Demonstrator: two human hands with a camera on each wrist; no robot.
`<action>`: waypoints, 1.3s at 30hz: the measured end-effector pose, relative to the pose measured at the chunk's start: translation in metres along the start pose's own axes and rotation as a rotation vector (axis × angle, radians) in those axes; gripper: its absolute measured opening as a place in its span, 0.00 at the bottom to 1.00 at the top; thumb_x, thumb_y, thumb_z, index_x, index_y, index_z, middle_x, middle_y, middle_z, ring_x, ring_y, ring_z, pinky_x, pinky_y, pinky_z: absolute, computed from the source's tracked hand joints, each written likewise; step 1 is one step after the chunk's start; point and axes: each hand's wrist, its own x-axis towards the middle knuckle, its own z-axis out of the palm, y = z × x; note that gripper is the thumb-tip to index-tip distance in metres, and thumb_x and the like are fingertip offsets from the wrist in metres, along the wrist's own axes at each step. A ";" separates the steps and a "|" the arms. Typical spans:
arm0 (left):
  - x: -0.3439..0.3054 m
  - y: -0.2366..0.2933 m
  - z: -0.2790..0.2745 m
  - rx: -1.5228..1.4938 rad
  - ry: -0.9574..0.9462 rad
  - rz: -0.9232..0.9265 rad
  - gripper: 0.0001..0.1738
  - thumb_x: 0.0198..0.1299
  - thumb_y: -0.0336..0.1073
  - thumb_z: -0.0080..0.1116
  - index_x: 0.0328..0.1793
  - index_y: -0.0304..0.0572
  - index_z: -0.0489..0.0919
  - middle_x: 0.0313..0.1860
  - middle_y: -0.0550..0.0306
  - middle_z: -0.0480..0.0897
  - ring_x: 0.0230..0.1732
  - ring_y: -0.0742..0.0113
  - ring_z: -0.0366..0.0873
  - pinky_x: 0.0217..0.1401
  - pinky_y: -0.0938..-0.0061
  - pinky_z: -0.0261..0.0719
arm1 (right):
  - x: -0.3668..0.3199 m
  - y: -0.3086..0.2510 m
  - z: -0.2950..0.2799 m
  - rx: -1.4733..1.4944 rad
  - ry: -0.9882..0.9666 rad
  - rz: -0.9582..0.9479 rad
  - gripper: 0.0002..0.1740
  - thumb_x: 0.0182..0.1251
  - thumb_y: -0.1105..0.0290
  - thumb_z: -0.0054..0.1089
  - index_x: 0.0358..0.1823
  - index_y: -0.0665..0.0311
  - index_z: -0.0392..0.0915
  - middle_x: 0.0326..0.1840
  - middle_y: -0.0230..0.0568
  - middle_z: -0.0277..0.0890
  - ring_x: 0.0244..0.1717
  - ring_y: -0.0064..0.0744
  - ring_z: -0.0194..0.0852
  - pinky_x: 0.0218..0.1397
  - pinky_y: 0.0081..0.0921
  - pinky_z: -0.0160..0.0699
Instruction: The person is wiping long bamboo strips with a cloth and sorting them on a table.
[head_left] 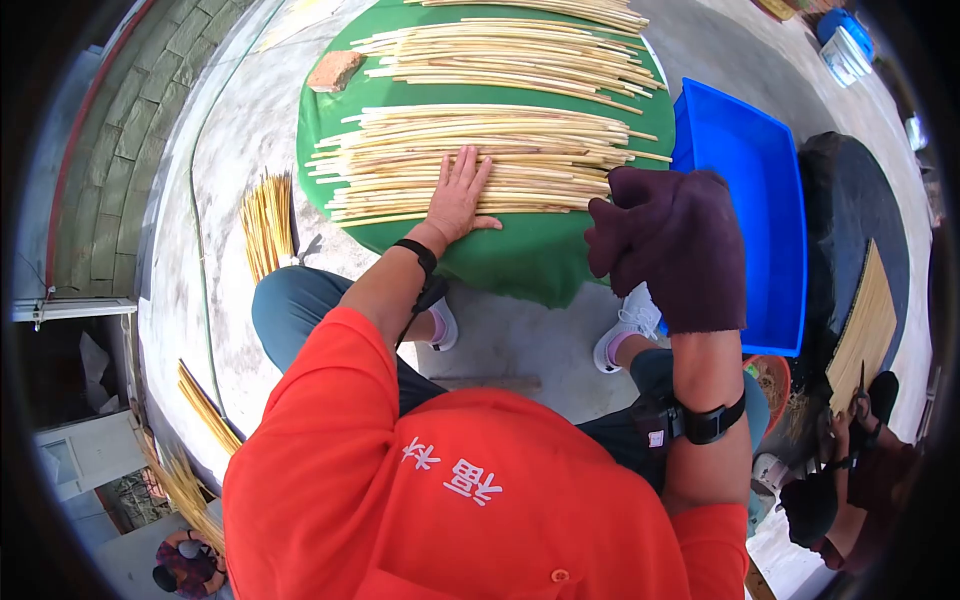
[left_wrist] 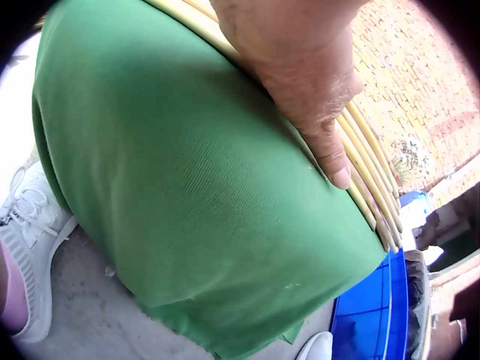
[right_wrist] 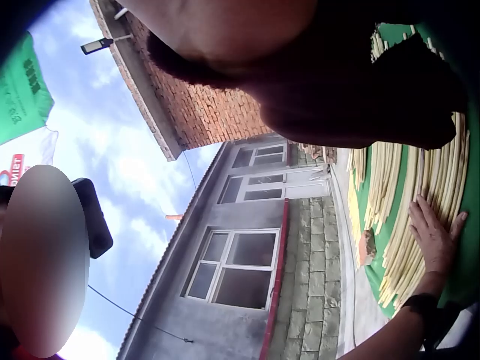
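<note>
Pale peeled stalks (head_left: 540, 150) lie side by side in bundles across a round table with a green cloth (head_left: 520, 255). The left hand (head_left: 462, 195) rests flat on the nearest bundle, fingers spread and thumb at its front edge; the left wrist view shows the thumb beside the outer stalks (left_wrist: 363, 161). A dark maroon cloth or mitt covers the right hand (head_left: 670, 245), which is raised at the right end of the same bundle. The cloth hides its fingers, and whether it touches the stalks is unclear.
A brick (head_left: 335, 71) sits at the table's back left. Beside the table on the right stands a blue bin (head_left: 775, 220). More stalks (head_left: 266, 228) stand at the left on the floor. Another person (head_left: 850, 500) works with a woven panel (head_left: 868, 320) at far right.
</note>
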 end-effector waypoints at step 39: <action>0.210 -0.134 0.052 0.223 -0.326 -0.133 0.11 0.61 0.31 0.42 0.50 0.42 0.67 0.48 0.47 0.76 0.50 0.53 0.75 0.51 0.58 0.72 | 0.033 0.025 0.050 -0.117 -0.377 -0.075 0.14 0.36 0.64 0.59 0.15 0.58 0.62 0.16 0.41 0.60 0.19 0.47 0.59 0.30 0.32 0.63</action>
